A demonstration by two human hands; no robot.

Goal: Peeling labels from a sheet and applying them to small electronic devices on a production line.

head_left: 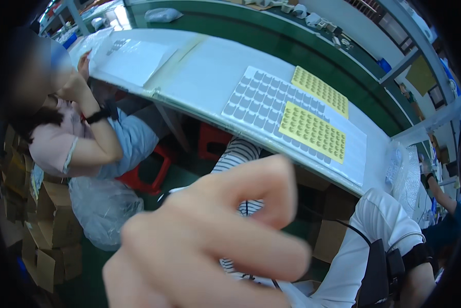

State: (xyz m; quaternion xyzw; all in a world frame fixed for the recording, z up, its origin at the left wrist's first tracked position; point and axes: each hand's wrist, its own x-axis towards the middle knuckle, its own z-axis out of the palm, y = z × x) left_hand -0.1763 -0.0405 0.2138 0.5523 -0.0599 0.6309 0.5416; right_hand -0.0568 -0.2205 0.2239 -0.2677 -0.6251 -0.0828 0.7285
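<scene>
Our left hand [199,241] is blurred before the table [210,59]; its fingers curl, but we cannot tell whether they pinch anything. The nearer yellow sheet [313,132] lies over the grey-patched white sheet [354,167]; we judge it light, bendy, best held by its edges.

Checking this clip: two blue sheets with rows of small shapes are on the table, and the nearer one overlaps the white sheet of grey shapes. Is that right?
Not quite: the colour is wrong. The head view shows yellow, not blue: the far yellow sheet and the near yellow sheet. Both are on the table, the nearer overlapping the white sheet of grey shapes.
</scene>
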